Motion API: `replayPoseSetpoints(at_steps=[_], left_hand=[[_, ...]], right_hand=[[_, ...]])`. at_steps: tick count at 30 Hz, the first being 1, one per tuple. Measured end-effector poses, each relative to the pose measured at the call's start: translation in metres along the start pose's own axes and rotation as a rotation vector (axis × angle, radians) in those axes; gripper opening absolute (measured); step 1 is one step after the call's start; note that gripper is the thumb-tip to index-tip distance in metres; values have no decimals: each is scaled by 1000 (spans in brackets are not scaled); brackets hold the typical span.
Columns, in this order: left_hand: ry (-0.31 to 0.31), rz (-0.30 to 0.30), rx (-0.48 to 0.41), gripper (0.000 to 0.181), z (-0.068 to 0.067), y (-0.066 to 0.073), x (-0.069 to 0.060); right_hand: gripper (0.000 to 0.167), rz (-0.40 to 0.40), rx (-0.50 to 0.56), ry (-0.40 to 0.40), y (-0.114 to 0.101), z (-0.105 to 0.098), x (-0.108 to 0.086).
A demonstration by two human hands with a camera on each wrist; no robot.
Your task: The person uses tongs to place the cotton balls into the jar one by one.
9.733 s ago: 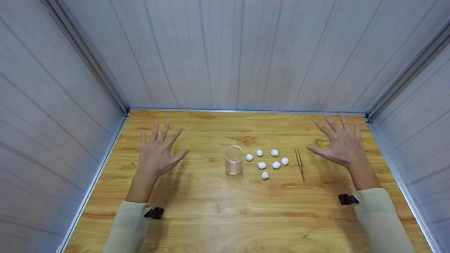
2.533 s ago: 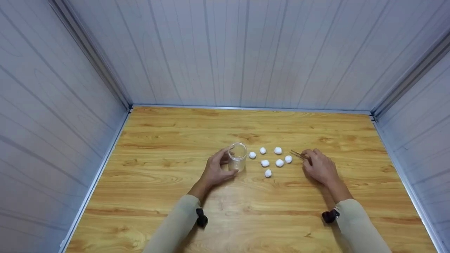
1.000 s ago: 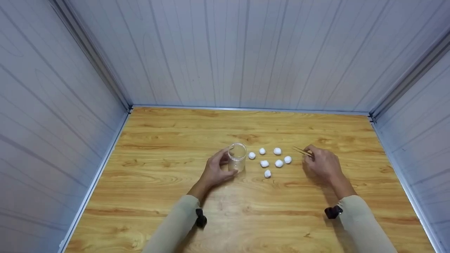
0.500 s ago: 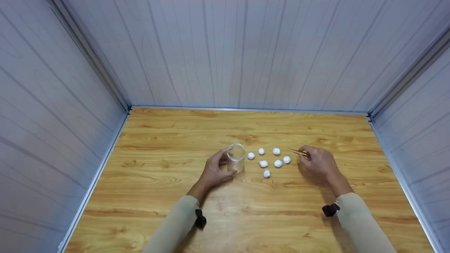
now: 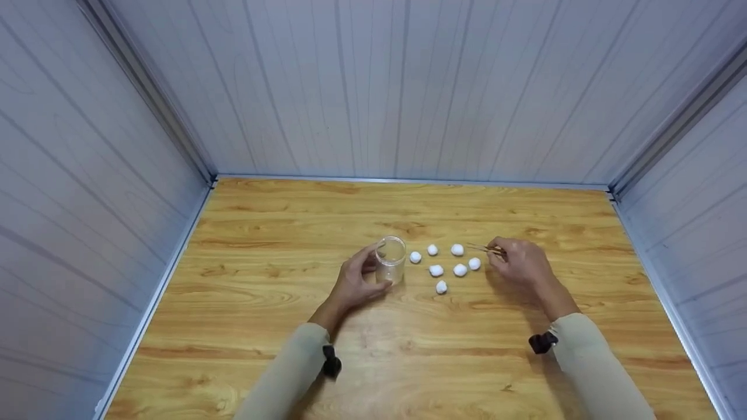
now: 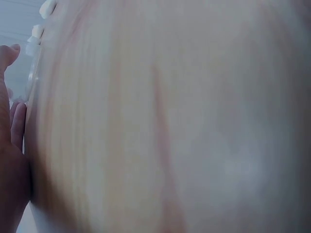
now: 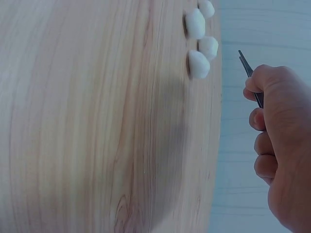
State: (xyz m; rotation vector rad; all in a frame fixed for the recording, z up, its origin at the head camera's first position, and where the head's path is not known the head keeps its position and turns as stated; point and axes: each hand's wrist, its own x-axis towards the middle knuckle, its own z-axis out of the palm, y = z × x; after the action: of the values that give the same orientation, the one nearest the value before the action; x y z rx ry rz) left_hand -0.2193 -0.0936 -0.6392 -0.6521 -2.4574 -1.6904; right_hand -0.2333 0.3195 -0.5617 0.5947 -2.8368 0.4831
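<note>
My left hand (image 5: 358,282) curls round the left side of a clear cup (image 5: 390,265), which stands upright on the table. In the left wrist view, part of that cup (image 6: 20,80) shows at the left edge beside the thumb. Metal tweezers (image 5: 485,249) are pinched between the thumb and fingers of my right hand (image 5: 522,263), their tips pointing left. The right wrist view shows the tweezers (image 7: 248,70) raised off the table, with nothing between the tips. Several white cotton balls (image 5: 436,270) lie loose between the cup and the tweezers; one cotton ball (image 5: 457,249) is nearest the tips.
The wood-grain table (image 5: 280,233) is bounded by pale panel walls (image 5: 362,105) at the back and on both sides. A metal strip (image 5: 327,178) runs along the back edge. Each sleeve carries a small black device at the cuff.
Earlier both hands were spread and apart from everything. Since then the left has gripped the cup and the right has picked up the tweezers. Lately the tweezers have shifted left towards the cotton balls.
</note>
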Motion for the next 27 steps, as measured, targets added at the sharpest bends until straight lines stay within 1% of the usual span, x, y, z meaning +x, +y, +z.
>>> replayPoseSetpoints(at_steps=[5,9,15,27], left_hand=[[-4,2,-7,89,0,1,1],[-10,5,-14,87,0,1,0],[-3,2,-18,87,1,1,-1],[-2,-4,-18,86,0,3,0]], right_hand=[[13,-8,-2,-15,-2,1,2],[13,4,8,-35,-3,3,5],[14,9,17,-69,-6,7,9],[14,10,-10,-87,-11,13,15]])
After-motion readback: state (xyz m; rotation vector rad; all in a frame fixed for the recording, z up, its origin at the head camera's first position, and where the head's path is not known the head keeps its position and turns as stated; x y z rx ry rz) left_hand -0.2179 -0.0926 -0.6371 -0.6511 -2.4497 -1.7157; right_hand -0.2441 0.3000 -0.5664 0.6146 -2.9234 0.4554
